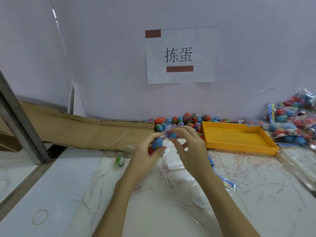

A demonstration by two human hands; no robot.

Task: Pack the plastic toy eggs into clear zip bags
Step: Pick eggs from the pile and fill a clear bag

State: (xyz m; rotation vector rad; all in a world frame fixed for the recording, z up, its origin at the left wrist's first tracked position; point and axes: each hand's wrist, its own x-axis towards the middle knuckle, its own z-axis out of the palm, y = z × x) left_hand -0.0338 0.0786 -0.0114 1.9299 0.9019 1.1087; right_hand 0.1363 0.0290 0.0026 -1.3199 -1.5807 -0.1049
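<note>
Holding a clear bag point(165, 142) above the worktop point(153, 202), the left hand point(145, 156) grips blue eggs point(157, 142) through its plastic. The right hand point(189, 147) pinches the bag's mouth around another egg point(171, 134). Loose eggs point(181, 121) lie behind, beside a yellow tray point(239, 137).

The left hand point(145, 154) hides most of the eggs it holds. At three o'clock, the pile of filled bags point(294, 124) is cut off by the frame edge. The small green item point(120, 161) at nine o'clock of the hands is too blurred to identify.
</note>
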